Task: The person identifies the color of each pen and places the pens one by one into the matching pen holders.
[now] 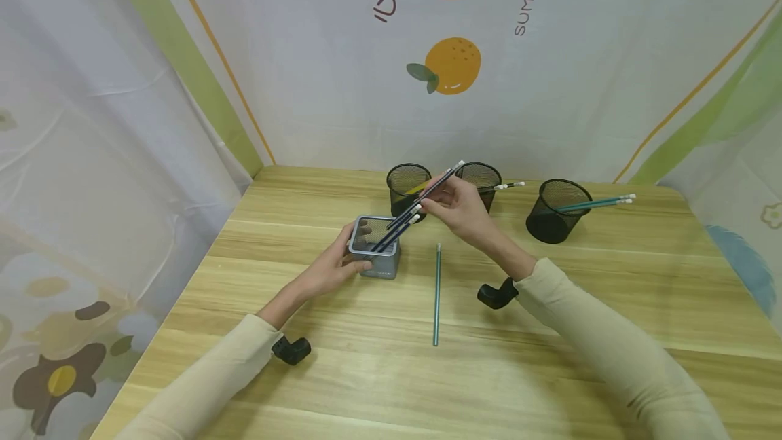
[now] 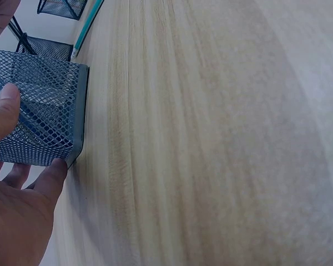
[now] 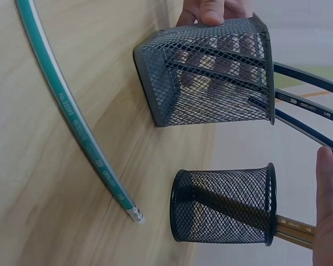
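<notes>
My left hand (image 1: 330,267) grips a grey square mesh pencil holder (image 1: 380,267) from its left side, thumb on the near wall. Two dark blue pencils (image 1: 397,235) lean inside it, their eraser ends sticking out over the rim. Above the holder, my right hand (image 1: 458,208) pinches at least one more dark blue pencil (image 3: 299,126) near its eraser end; fingers partly hide it. In the right wrist view this pencil's lower end is at the holder's mouth. A green pencil (image 1: 437,294) lies on the table between the hands.
Behind stand round black mesh holders: one (image 1: 408,173) with yellow pencils (image 3: 294,231), another (image 1: 478,168) with black pencils (image 1: 510,185), partly hidden by my right hand. Farther right, a third black holder (image 1: 552,223) has green pencils (image 1: 601,203). Patterned curtain (image 1: 330,100) borders the wooden table (image 1: 519,365).
</notes>
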